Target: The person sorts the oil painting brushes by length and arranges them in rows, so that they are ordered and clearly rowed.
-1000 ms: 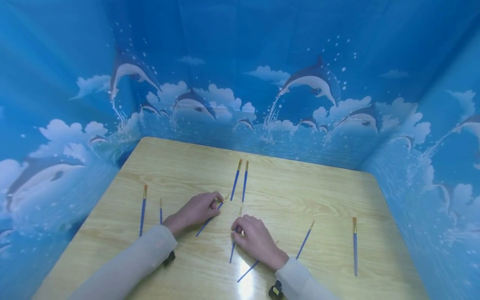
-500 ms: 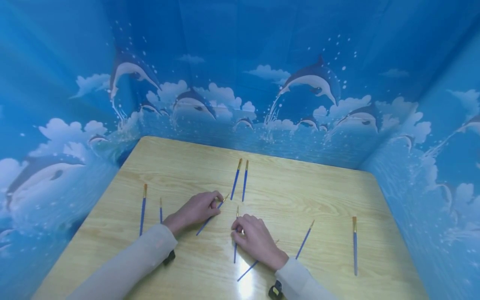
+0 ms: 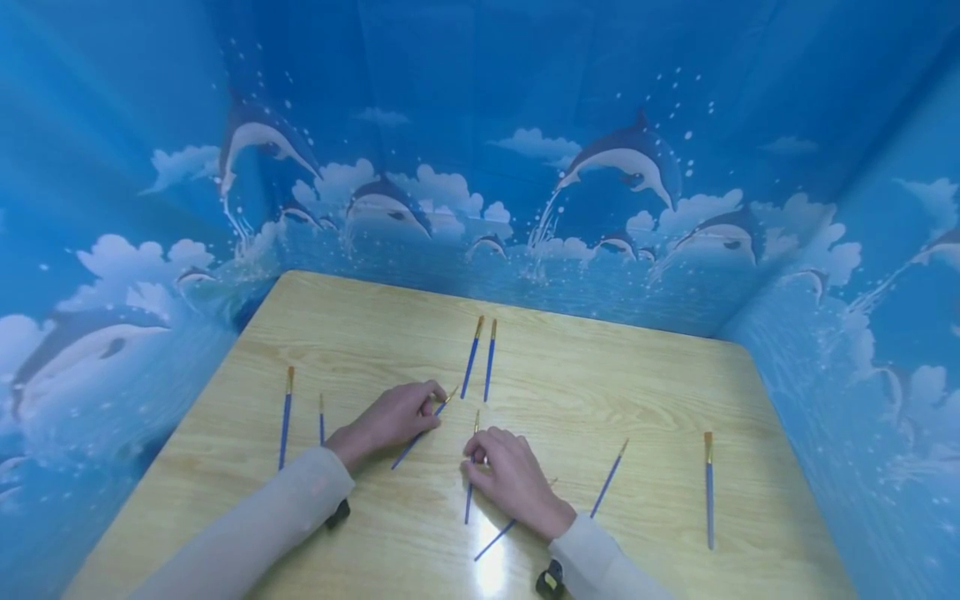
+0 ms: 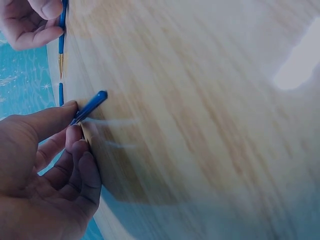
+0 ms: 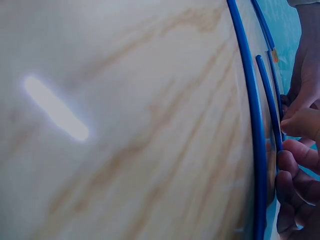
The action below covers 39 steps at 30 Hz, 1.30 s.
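Note:
In the head view my left hand (image 3: 397,417) pinches a slim blue paintbrush (image 3: 407,451) near its bristle end; the brush lies slanted over the table. The left wrist view shows thumb and forefinger on its blue handle (image 4: 92,106). Nearer the table's middle, my right hand (image 3: 513,475) holds a second slim paintbrush (image 3: 468,504) between thumb and fingers, its bristles pointing away. Part of that handle is hidden by the fingers. Under the right wrist lies another paintbrush (image 3: 495,540), partly covered. In the right wrist view the right hand's fingers (image 5: 302,150) meet a blue handle (image 5: 270,100).
Two paintbrushes, one (image 3: 470,367) beside the other (image 3: 491,371), lie toward the back. At left are a wider brush (image 3: 286,429) and a thin one (image 3: 322,421), partly behind the sleeve. Right are a thin brush (image 3: 611,477) and a flat one (image 3: 709,500). A dolphin-print curtain (image 3: 480,150) surrounds the wooden table (image 3: 600,367).
The brush in my right hand has swivelled: its bristle end swung left and then slightly back, its handle end right and slightly back. The left hand and its brush have stayed put.

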Motion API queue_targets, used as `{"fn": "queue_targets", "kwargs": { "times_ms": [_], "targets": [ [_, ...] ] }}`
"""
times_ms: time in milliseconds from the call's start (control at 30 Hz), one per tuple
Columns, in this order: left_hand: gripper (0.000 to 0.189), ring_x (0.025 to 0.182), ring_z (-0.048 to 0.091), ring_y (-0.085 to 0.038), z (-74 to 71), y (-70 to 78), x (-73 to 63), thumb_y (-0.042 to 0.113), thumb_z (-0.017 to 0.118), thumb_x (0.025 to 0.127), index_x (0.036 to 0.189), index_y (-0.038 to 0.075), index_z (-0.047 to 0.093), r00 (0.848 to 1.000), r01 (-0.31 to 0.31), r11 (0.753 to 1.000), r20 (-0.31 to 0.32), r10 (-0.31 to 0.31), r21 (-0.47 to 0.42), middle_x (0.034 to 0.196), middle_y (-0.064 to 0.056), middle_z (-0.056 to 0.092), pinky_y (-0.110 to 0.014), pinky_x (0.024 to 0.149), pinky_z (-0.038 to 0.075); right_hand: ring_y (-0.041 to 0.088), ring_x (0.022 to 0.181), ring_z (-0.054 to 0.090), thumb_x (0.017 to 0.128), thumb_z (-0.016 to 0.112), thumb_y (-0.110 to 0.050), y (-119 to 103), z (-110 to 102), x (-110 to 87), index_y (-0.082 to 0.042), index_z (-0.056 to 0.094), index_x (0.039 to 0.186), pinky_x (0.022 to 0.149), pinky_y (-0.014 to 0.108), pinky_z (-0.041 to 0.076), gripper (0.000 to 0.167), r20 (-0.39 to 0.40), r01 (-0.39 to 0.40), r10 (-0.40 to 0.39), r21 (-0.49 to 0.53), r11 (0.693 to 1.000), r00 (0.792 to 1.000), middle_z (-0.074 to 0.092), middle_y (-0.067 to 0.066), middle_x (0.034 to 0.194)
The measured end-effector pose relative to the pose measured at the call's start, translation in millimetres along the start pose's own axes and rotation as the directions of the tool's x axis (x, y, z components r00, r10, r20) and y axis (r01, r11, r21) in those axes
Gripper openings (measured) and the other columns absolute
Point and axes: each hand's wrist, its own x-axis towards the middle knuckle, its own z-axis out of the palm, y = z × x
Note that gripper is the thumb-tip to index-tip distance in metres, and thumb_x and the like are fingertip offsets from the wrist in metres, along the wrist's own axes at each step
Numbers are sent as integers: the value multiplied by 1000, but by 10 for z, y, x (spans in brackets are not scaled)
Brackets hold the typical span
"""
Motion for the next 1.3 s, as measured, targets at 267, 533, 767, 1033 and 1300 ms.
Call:
{"fn": "queue_targets", "kwargs": {
  "times_ms": [267, 533, 767, 1033, 1300],
  "targets": [
    [36, 79, 59, -13, -69, 25, -57, 12, 76, 100, 136, 12, 68, 1000, -11, 999, 11, 12, -37, 91, 3, 64, -30, 75, 53, 6, 88, 63, 98, 79, -24, 45, -90, -26, -18, 77, 111, 86, 31, 54, 15, -44, -9, 11, 41, 999, 999, 73, -9, 96],
    [35, 82, 59, -13, -133, -16, -64, 8, 74, 100, 135, 11, 70, 1000, 21, 999, 23, -21, -29, 96, 2, 66, -30, 75, 53, 7, 90, 65, 99, 78, -25, 117, -240, -92, -17, 77, 112, 88, 33, 56, 15, -76, -98, 104, 72, 993, 992, 74, -9, 97],
    [32, 92, 63, -13, -186, -41, -75, 8, 74, 101, 132, 14, 73, 999, 42, 999, 13, -42, 23, 105, 2, 70, -35, 88, 59, 8, 91, 66, 98, 81, -21, 254, -355, -176, -17, 77, 111, 85, 28, 58, 14, -105, -156, 167, 105, 982, 980, 74, -8, 98],
    [29, 98, 67, -14, -215, -74, -81, 8, 74, 101, 129, 15, 74, 1000, 20, 996, -1, -20, 84, 108, 1, 73, -40, 95, 60, 9, 91, 66, 96, 83, -16, 454, -483, -316, -16, 76, 112, 84, 27, 60, 17, -154, -199, 218, 130, 971, 964, 72, -7, 97],
    [25, 94, 65, -11, -237, -86, -90, 8, 72, 102, 127, 13, 75, 1000, -1, 996, 2, 1, 89, 104, 3, 72, -37, 91, 59, 8, 90, 66, 99, 80, -18, 642, -645, -476, -12, 75, 114, 82, 25, 60, 17, -171, -265, 287, 142, 954, 942, 72, -5, 98]
  ]
}}
